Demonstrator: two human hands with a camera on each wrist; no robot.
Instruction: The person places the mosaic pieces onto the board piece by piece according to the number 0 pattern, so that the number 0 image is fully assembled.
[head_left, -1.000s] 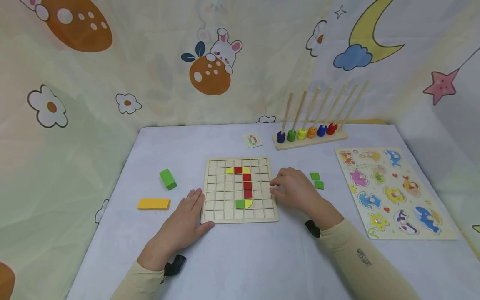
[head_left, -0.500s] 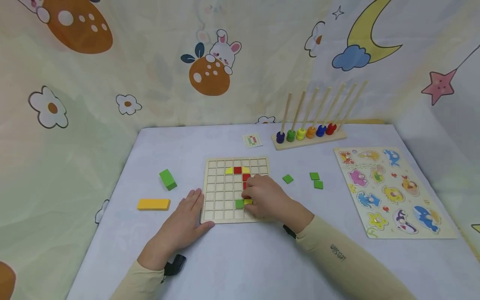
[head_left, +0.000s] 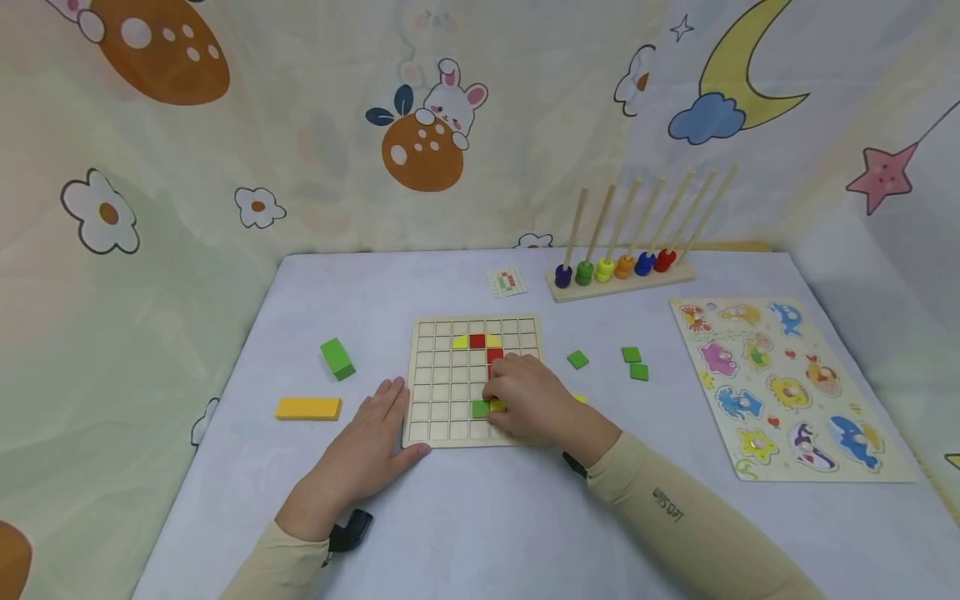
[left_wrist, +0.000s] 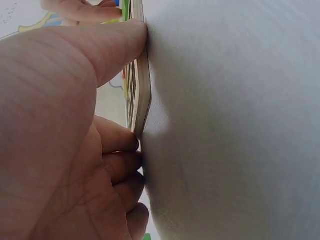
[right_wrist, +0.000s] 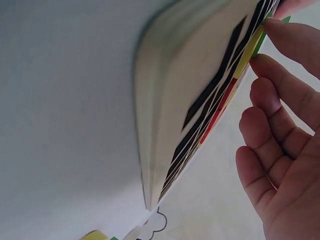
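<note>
At mid-counter, the right hand (head_left: 528, 400) pinches a yellow tile (head_left: 497, 405) on the square wooden grid board (head_left: 435, 392); a slip could dislodge neighbouring tiles. The left hand (head_left: 375, 437) lies flat, bracing the board's edge.

Pale matt wooden grid board (head_left: 442, 379) on smooth white cloth-covered table (head_left: 480, 517).

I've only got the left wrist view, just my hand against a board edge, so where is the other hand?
Observer: The right hand is over the grid board, fingertips at the yellow tile beside the green tile.
Operator: Any loose pieces nearby?
Observer: Three green squares lie on the table right of the board.
Operator: And on my left?
Observer: A green block and a yellow block lie beyond the left hand.
</note>
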